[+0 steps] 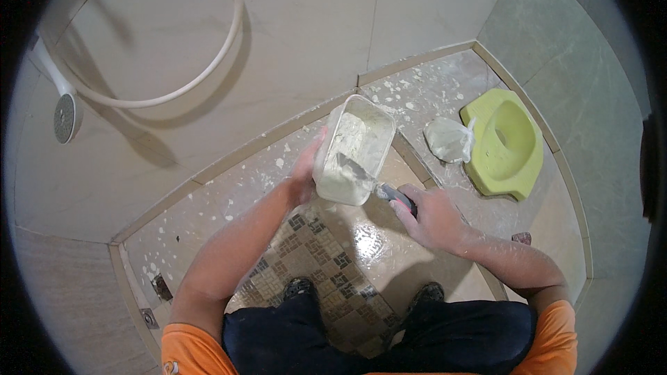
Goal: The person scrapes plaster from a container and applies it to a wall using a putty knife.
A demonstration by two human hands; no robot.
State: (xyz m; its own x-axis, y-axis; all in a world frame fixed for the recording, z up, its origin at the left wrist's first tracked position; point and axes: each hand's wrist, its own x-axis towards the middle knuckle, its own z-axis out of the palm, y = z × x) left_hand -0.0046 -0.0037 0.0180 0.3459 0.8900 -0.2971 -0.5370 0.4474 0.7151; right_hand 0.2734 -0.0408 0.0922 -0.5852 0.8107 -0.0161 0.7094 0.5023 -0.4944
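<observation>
- White container [339, 191]: held in the air in front of the body, above the tiled floor [410, 170]; open side faces up, tilted toward the viewer.
- Off-white compound [349, 132]: lies inside the container, with smears on its inner walls.
- Left hand [304, 170]: gripping the container from its left side; the fingertips are hidden.
- Right hand [434, 219]: wrapped around the dark handle of the putty knife [356, 168]. The blade extends over the near rim into the container.
- Plastic bag [448, 140]: whitish, on the speckled tiles, just beside the yellow-green squat pan [511, 184].
- Shower head [66, 118] and pale hose [226, 45]: at the wall, upper left.
- Marking: a small pale emblem [170, 367] on the left orange sleeve [198, 351]; too small to read.
</observation>
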